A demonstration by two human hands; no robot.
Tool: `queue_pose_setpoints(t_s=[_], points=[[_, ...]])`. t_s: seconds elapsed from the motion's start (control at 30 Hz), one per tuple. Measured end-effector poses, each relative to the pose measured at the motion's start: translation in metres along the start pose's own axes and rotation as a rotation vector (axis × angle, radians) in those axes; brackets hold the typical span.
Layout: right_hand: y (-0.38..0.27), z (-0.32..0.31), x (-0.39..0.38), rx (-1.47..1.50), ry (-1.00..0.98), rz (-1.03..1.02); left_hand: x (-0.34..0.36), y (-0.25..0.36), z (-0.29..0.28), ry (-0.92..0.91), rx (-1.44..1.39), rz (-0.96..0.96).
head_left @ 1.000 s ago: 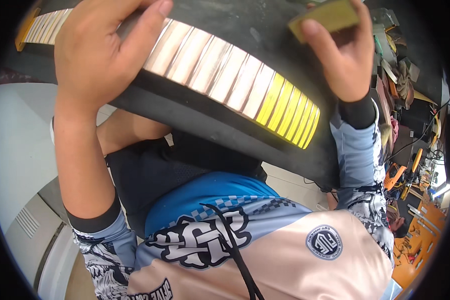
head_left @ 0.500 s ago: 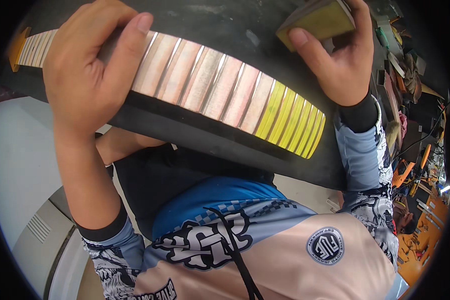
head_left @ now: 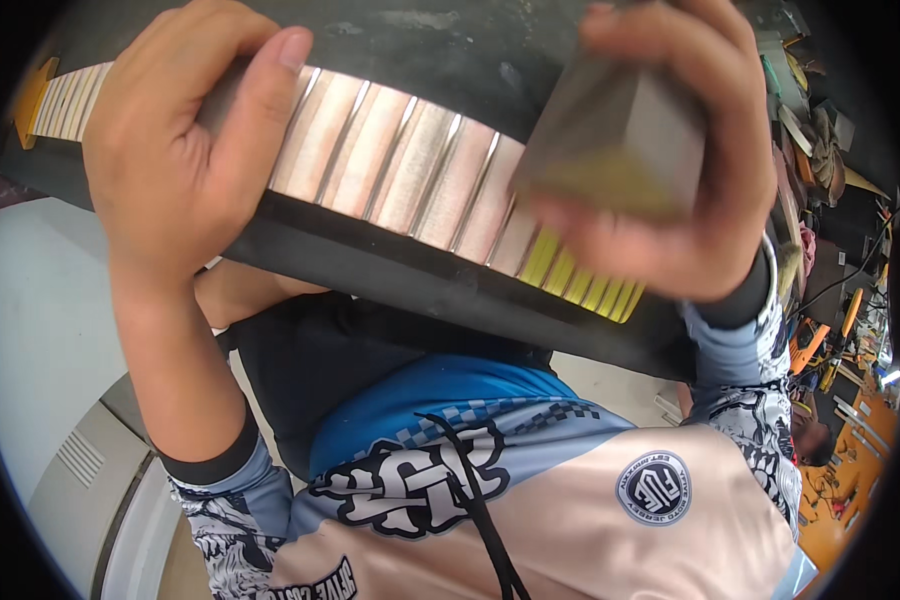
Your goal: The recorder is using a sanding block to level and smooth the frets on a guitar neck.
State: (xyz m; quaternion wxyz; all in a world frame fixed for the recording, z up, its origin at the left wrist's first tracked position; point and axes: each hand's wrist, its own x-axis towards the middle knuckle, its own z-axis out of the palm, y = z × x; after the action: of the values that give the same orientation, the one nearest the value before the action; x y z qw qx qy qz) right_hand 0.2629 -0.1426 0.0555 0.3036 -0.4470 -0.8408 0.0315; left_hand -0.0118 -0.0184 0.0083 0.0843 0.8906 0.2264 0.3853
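A long fretted neck [head_left: 395, 165] lies across the dark worktop, pale between its frets and yellow at the right end, with an orange-brown piece [head_left: 32, 105] at the left end. My left hand [head_left: 180, 150] is closed over the neck left of centre, thumb along the top. My right hand [head_left: 710, 230] grips a dark rectangular block [head_left: 610, 135] with an olive face, held over the right part of the neck and hiding some of it; whether they touch I cannot tell. The hand and block are blurred.
Tools, cloths and cables crowd a bench [head_left: 840, 225] at the right. Beyond them are an orange tabletop [head_left: 850, 500] and part of another person [head_left: 810, 440]. A white panel [head_left: 40, 310] stands at the left, and the dark worktop [head_left: 440, 40] extends behind the neck.
My right hand has brought the block down and left from the upper right, over the neck, turning it. My left hand has shifted slightly left and stays on the neck.
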Motion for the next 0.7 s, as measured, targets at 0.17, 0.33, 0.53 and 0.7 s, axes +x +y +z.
queue_pose_setpoints(t_s=[0.17, 0.33, 0.53, 0.7], points=[[0.000, 0.001, 0.004, 0.010, -0.007, -0.060, -0.001, -0.001, -0.002, 0.000, -0.015, -0.022], [-0.010, 0.007, 0.006, 0.047, -0.018, -0.120, -0.001, -0.002, 0.000, 0.030, -0.012, 0.010], [-0.005, 0.001, 0.007, 0.027, 0.010, -0.094, 0.000, 0.000, 0.002, 0.028, 0.000, 0.013], [-0.008, 0.024, -0.005, 0.039, 0.092, -0.136, 0.001, 0.002, -0.001, 0.016, 0.018, 0.000]])
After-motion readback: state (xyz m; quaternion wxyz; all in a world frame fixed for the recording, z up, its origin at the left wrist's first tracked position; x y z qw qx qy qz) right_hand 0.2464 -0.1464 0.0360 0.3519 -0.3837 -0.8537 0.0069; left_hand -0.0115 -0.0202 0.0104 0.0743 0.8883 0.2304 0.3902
